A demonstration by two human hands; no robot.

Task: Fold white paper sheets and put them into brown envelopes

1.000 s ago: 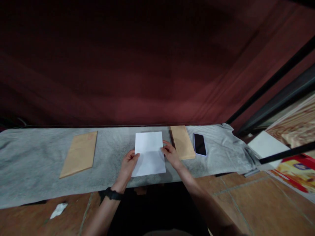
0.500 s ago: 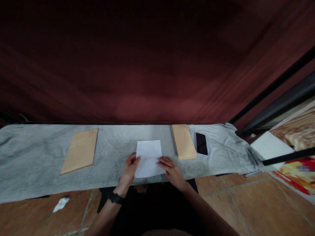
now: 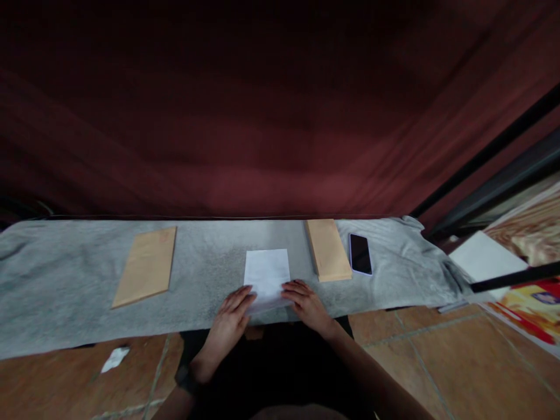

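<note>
A white sheet of paper (image 3: 268,269) lies on the grey cloth in front of me, its near part bent up or folded. My left hand (image 3: 235,310) grips its near left edge, thumb and fingertips at the paper. On the near right edge, my right hand (image 3: 306,302) has its fingers on the paper. To the right lies a stack of brown envelopes (image 3: 330,251), with a dark-screened phone (image 3: 360,254) beside it. A brown envelope or thin stack (image 3: 146,265) rests on the left.
The grey cloth (image 3: 79,280) covers a long narrow table. Behind it hangs a dark red curtain (image 3: 262,146). Black bars, a white panel (image 3: 485,262) and a colourful printed box stand at the right. A crumpled white tissue (image 3: 115,359) lies on the tiled floor.
My left hand has turned, its back now facing up and its fingers reaching over the paper. The paper's near edge has shifted away from me. The view has moved slightly.
</note>
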